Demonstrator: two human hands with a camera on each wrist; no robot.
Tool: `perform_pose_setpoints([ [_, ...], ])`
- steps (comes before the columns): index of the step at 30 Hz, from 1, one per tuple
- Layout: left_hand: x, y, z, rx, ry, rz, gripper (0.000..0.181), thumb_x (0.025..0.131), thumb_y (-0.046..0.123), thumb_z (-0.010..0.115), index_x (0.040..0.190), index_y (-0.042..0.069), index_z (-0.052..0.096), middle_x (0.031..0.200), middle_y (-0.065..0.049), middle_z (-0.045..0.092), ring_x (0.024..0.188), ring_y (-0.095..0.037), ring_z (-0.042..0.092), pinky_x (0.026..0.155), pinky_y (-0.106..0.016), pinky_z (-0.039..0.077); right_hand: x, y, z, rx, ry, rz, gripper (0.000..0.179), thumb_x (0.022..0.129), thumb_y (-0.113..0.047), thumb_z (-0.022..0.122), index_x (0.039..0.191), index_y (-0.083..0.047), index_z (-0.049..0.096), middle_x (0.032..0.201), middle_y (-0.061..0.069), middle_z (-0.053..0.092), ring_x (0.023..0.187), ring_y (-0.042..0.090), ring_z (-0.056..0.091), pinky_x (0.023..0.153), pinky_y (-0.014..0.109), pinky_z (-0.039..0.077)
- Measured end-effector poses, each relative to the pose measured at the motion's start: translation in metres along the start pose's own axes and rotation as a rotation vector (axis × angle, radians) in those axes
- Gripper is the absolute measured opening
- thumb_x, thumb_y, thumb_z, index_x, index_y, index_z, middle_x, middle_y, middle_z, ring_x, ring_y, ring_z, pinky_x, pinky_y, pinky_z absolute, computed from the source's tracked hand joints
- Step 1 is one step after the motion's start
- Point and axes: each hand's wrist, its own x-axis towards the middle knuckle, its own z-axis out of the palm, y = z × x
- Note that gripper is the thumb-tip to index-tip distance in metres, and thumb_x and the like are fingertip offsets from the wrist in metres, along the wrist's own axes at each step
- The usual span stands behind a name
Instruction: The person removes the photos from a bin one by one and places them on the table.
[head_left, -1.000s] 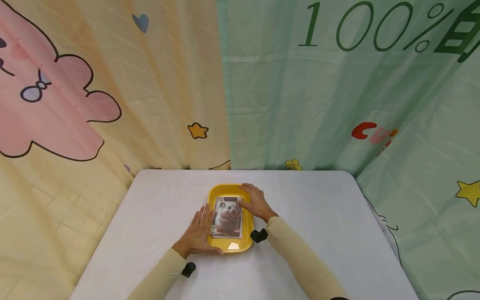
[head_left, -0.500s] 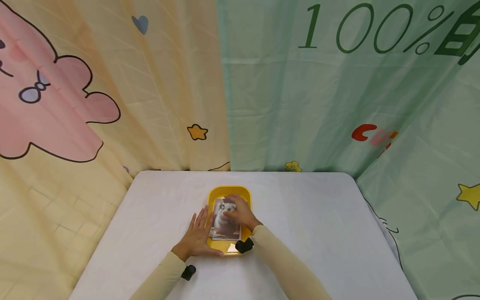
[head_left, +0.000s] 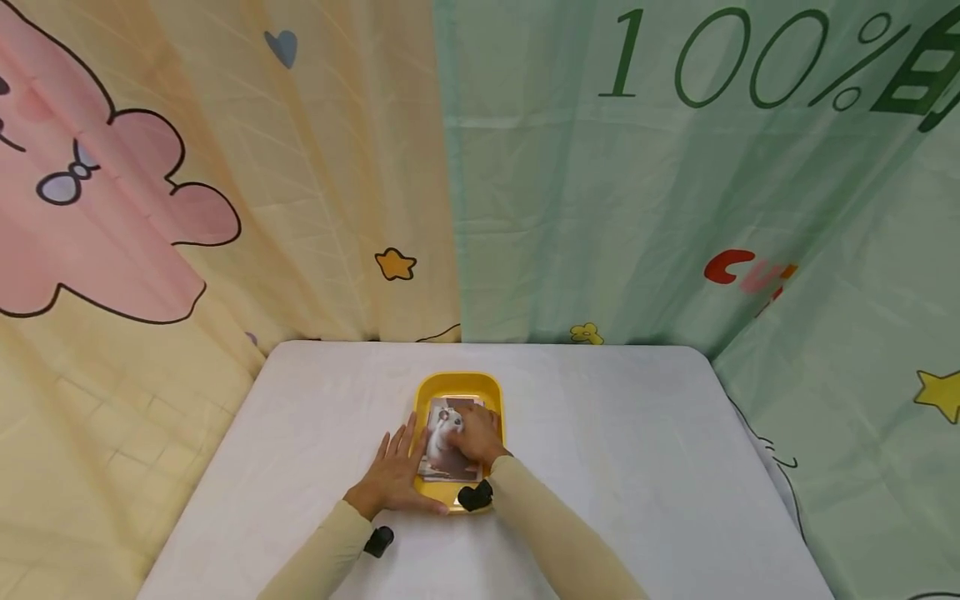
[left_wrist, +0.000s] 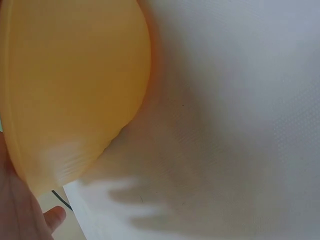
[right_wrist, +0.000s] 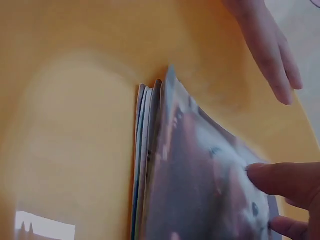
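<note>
Yellow tray [head_left: 459, 383] is touched by the left hand [head_left: 393, 481], fingers straight, nothing gripped; stacked cards [head_left: 446, 460] inside are touched by the right hand [head_left: 478, 434]; its grip's closure cannot be told.

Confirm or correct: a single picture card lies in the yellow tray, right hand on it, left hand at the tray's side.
Wrong count: a stack of picture cards lies in the yellow tray, its layered edges showing in the right wrist view; right hand on it, left hand at the tray's side.

The white table [head_left: 615, 433] bears a yellow tray [head_left: 459, 384].
</note>
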Motion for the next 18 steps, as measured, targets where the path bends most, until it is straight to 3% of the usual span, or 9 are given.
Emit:
perform_pose_setpoints([
  [6, 0.001, 0.002, -0.002, -0.035, 0.021, 0.029, 0.137, 0.056, 0.083, 0.066, 0.149, -0.007, 0.021, 0.158, -0.027, 0.000, 0.139, -0.048, 0.020, 0.111, -0.063, 0.013, -0.004, -0.003, -0.004, -0.095, -0.057, -0.028, 0.047, 0.079, -0.024, 0.078, 0.120, -0.007, 0.065, 0.116, 0.009, 0.066, 0.110, 0.029, 0.057, 0.091, 0.049, 0.038],
  [9, 0.001, 0.004, -0.003, -0.026, -0.014, 0.015, 0.137, 0.057, 0.081, 0.068, 0.151, -0.005, 0.018, 0.158, -0.026, -0.002, 0.141, -0.047, 0.018, 0.112, -0.062, 0.012, -0.007, -0.004, -0.007, -0.118, -0.087, -0.068, 0.042, 0.077, -0.022, 0.080, 0.114, -0.008, 0.068, 0.102, 0.005, 0.070, 0.097, 0.024, 0.060, 0.083, 0.045, 0.039],
  [14, 0.000, 0.008, -0.007, -0.011, -0.074, -0.029, 0.137, 0.059, 0.078, 0.071, 0.152, -0.004, 0.013, 0.158, -0.025, -0.004, 0.142, -0.045, 0.016, 0.113, -0.061, 0.011, -0.013, -0.007, -0.015, -0.025, -0.178, -0.111, 0.047, 0.077, -0.017, 0.080, 0.120, -0.006, 0.065, 0.098, 0.006, 0.067, 0.093, 0.019, 0.058, 0.087, 0.042, 0.040],
  [18, 0.002, 0.008, -0.009, -0.009, -0.079, -0.041, 0.137, 0.058, 0.078, 0.070, 0.152, -0.004, 0.012, 0.159, -0.024, -0.004, 0.142, -0.044, 0.016, 0.114, -0.060, 0.010, -0.013, -0.007, -0.023, 0.093, -0.184, -0.117, 0.051, 0.079, -0.009, 0.078, 0.126, -0.002, 0.061, 0.111, 0.011, 0.065, 0.100, 0.022, 0.059, 0.090, 0.037, 0.049],
])
